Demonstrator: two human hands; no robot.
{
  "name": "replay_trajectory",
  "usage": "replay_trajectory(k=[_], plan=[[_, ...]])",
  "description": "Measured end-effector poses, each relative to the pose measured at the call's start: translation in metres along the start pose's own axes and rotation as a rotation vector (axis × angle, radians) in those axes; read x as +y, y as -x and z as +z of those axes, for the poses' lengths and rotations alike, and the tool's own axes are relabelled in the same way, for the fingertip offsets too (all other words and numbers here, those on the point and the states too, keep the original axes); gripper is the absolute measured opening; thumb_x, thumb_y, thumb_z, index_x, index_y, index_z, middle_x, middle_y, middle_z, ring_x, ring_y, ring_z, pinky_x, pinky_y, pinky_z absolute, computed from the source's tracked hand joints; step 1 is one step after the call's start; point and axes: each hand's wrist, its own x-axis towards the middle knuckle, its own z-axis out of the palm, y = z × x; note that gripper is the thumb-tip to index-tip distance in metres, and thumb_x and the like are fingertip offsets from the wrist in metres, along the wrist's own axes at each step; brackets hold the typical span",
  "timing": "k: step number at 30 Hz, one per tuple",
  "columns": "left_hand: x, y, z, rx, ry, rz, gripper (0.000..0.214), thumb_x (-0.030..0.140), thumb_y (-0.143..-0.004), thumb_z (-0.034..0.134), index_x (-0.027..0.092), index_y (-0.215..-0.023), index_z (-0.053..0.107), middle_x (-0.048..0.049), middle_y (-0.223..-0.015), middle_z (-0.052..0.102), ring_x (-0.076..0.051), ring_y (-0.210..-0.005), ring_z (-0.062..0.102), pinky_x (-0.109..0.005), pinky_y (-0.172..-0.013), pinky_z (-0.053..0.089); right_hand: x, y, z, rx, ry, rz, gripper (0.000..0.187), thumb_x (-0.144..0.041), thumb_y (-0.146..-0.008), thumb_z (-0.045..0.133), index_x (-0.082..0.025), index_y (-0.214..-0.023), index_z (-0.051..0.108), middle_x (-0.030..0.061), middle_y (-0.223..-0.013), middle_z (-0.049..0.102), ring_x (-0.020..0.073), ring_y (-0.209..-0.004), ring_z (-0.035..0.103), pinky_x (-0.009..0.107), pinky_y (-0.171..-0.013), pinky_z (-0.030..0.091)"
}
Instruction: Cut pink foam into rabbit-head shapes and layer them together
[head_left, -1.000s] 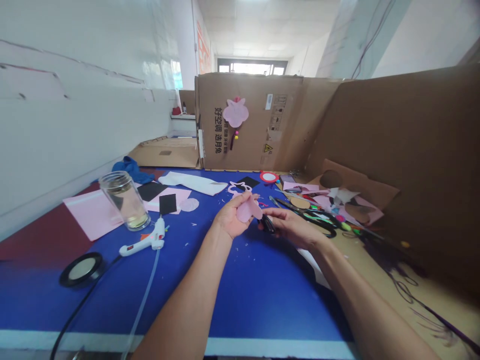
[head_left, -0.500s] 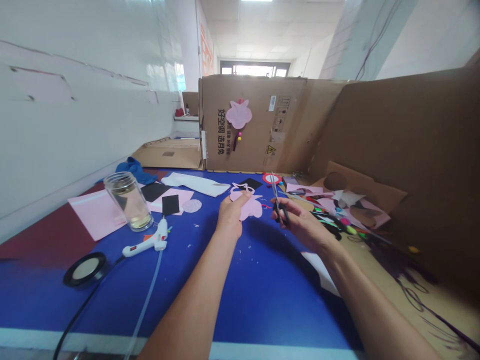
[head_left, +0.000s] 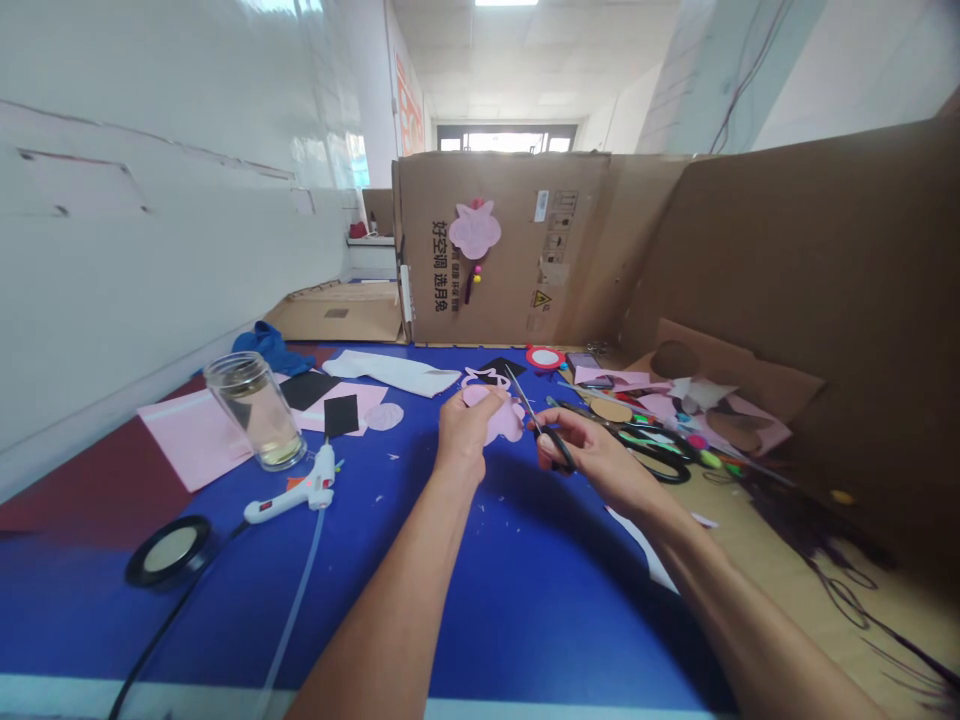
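My left hand (head_left: 463,432) pinches a pink felt cut-out (head_left: 501,420) above the blue table top (head_left: 495,590). My right hand (head_left: 592,455) grips small black-handled scissors (head_left: 538,432), fingers through the loops. The blades point up and left, their tips at the right edge of the pink felt. Both forearms reach in from the bottom of the view.
A glass jar (head_left: 255,408), a white glue gun (head_left: 294,492) with its cord and a black tape roll (head_left: 168,550) lie at the left. Pink and black sheets (head_left: 334,402) lie behind them. Large scissors (head_left: 637,440) and felt scraps clutter the right. Cardboard walls (head_left: 787,300) stand behind and right.
The scissors have swung from pointing straight up to tilting left, their tips now at the pink felt. My left hand stays on the felt, shifted slightly.
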Motion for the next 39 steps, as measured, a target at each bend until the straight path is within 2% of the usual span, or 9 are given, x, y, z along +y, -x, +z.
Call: replay_trajectory(k=[7,17,39], plan=[[-0.0025,0.0003,-0.0016,-0.044,-0.059,-0.009,0.033,0.032,-0.055,0.094,0.015,-0.074,0.074,-0.0016,-0.068,0.070,-0.014,-0.058,0.061,-0.026,-0.058,0.046,0.0015,0.0000,-0.0010,0.005,-0.004,-0.041,0.051,-0.063,-0.081,0.080,-0.022,-0.107,0.062,0.0002,-0.073,0.067,0.0174,-0.067,0.056,0.030,-0.064,0.038],[-0.0003,0.0033,0.0018,-0.036,-0.052,-0.046,0.025,0.026,-0.056,0.090,0.015,-0.072,0.074,-0.0026,-0.066,0.071,-0.015,-0.057,0.063,-0.026,-0.058,0.047,-0.0016,0.0002,0.0026,0.022,-0.011,-0.026,0.051,-0.062,-0.080,0.082,-0.022,-0.104,0.061,-0.0012,-0.071,0.066,0.0171,-0.067,0.055,0.030,-0.066,0.037],[-0.0026,0.0026,-0.0004,-0.055,-0.087,-0.067,0.031,0.031,-0.055,0.093,0.015,-0.073,0.074,-0.0035,-0.068,0.071,-0.016,-0.055,0.062,-0.028,-0.056,0.049,-0.0011,-0.0002,0.0027,0.029,0.004,-0.015,0.052,-0.064,-0.078,0.082,-0.023,-0.103,0.062,-0.0014,-0.070,0.066,0.0176,-0.066,0.055,0.031,-0.066,0.037]])
